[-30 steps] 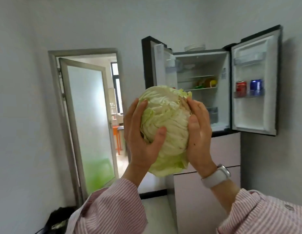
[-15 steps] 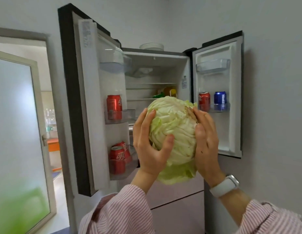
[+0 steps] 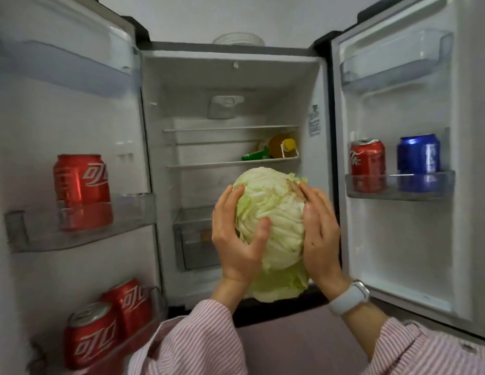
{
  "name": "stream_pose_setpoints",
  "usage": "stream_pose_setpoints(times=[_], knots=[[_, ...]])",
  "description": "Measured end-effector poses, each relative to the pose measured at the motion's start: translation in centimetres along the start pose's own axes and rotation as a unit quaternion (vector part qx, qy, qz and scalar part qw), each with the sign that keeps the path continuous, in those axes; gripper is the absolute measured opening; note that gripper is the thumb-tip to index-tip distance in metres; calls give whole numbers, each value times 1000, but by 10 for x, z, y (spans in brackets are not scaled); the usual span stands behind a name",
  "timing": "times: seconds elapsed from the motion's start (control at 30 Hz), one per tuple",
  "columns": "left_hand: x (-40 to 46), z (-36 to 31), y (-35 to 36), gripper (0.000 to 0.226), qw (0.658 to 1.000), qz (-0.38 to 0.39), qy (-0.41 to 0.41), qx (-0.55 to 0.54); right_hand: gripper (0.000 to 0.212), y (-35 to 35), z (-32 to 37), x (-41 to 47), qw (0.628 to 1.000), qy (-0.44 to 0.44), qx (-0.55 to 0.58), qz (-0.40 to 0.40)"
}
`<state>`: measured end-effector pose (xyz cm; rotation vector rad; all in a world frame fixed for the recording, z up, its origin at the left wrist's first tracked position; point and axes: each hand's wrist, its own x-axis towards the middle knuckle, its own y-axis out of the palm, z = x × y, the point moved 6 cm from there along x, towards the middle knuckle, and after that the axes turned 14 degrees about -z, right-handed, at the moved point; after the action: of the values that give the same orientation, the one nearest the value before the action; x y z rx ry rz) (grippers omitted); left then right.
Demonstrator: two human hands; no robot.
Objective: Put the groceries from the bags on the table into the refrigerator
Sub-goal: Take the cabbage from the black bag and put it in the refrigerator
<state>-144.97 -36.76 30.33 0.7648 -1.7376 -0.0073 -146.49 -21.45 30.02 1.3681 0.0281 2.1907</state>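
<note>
Two hands, left hand [image 3: 237, 239] and right hand [image 3: 321, 234], cup a cabbage [image 3: 276, 220], fingers [image 3: 230, 201] spread around it; the open refrigerator [image 3: 230, 90] stands beyond the fingers.

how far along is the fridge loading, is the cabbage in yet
Not yet. Done: both fridge doors stand open, and a bottle already lies on a middle shelf. In hand: the cabbage is held between the left hand and right hand, in front of the open compartment. Left: set it inside. The bags are out of view, so remaining groceries can't be judged.
</note>
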Motion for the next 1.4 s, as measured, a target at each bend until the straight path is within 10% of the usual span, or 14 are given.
stream_pose_setpoints(times=[0.5,1.4], knots=[[90,239,69,66,976,-37,-169,136,35,198,-189,83,981,133,18,138],[169,454,90,67,958,-23,-125,255,22,409,-368,99,935,225,137,237]])
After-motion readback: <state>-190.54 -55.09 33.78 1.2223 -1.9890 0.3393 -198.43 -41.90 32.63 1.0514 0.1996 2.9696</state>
